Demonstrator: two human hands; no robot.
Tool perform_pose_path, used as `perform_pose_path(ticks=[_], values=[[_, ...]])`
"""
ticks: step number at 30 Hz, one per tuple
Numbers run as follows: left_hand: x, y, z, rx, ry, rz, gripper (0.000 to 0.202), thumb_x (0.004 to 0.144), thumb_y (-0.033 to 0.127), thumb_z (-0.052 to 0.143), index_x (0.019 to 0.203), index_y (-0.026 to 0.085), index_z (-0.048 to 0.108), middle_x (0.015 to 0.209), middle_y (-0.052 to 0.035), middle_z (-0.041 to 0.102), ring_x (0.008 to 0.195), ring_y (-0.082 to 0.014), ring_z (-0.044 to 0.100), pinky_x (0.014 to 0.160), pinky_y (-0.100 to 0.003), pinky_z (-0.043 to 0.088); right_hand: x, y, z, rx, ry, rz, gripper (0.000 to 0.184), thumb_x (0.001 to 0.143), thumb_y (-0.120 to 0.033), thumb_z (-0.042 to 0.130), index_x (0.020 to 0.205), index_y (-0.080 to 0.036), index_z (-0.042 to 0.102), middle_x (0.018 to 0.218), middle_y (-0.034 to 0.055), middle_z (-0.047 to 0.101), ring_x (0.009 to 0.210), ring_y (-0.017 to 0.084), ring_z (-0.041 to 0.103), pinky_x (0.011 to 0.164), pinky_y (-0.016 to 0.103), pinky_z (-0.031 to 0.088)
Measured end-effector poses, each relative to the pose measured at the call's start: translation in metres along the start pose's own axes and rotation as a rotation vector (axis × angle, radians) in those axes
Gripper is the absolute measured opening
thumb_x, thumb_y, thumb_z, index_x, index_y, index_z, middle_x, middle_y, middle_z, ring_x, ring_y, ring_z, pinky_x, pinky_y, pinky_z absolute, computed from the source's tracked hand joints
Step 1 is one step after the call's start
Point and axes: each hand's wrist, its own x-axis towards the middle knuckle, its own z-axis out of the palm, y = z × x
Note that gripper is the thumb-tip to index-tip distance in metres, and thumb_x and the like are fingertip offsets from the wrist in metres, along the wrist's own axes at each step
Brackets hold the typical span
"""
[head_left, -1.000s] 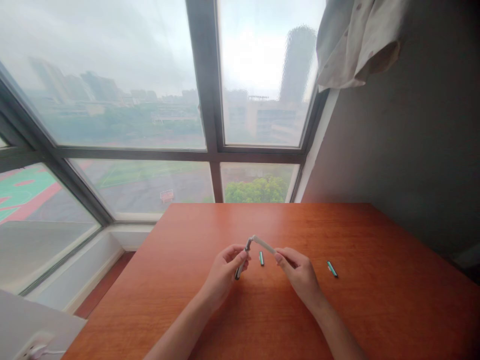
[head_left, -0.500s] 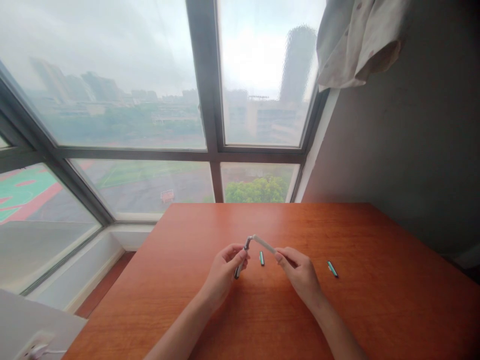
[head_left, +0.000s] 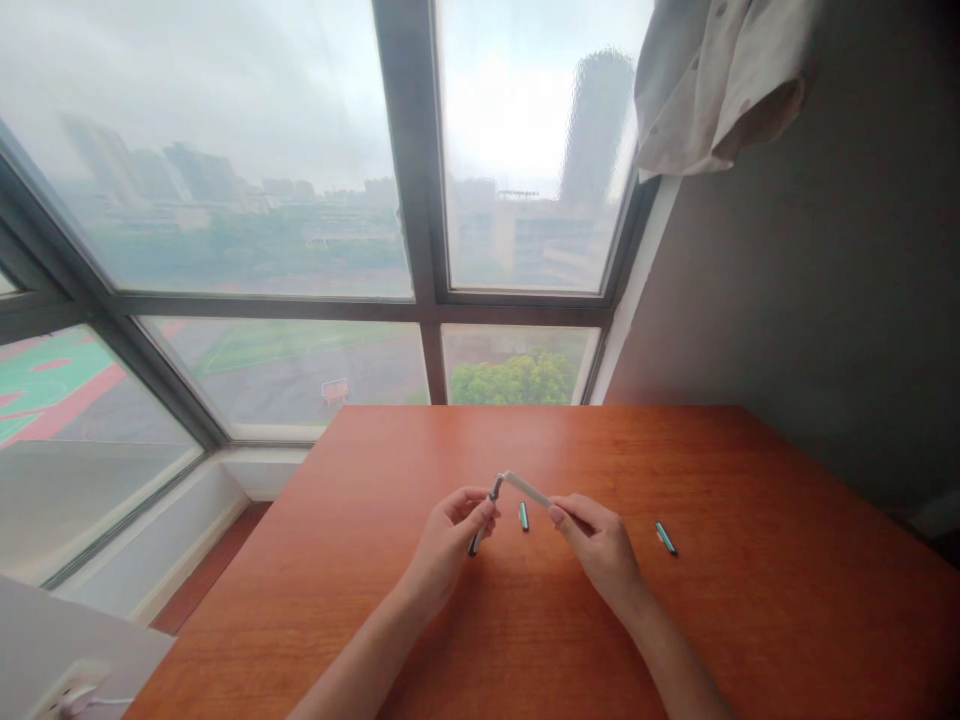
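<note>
My left hand [head_left: 455, 530] is closed around a slim silver-and-black razor handle [head_left: 495, 487], held at a slant with its upper end bent over. My right hand [head_left: 596, 540] pinches a thin pale stick [head_left: 527, 490]; its exact kind is not clear. The stick's far tip meets or nearly meets the top of the handle, between my hands. On the table beyond the gap between them lies a razor cartridge [head_left: 523, 516] with a green strip. A second razor cartridge [head_left: 665, 538], also green and dark, lies to the right of my right hand.
A reddish-brown wooden table [head_left: 420, 440] spreads under both hands, its far edge near the window. A grey window frame [head_left: 429, 312] stands behind it. Pale cloth [head_left: 720, 90] hangs at the upper right, and a wall socket [head_left: 71, 690] is at the lower left.
Hardly anything differs. Both hands keep the same grip and place, and the two cartridges lie where they were.
</note>
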Motion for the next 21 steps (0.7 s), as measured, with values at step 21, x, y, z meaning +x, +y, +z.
perform_pose_path(ticks=[21], values=[[-0.0018, 0.0041, 0.0021, 0.004, 0.004, -0.014, 0.029, 0.067, 0.038, 0.077, 0.083, 0.015, 0.066, 0.072, -0.0038, 0.065, 0.063, -0.0127, 0.054, 0.06, -0.023, 0.039, -0.0011, -0.0016, -0.0003, -0.009, -0.003, 0.013, 0.032, 0.088, -0.042, 0.052, 0.086, -0.016, 0.071, 0.07, 0.0045, 0.064, 0.066, 0.018, 0.059, 0.059, 0.024, 0.045]])
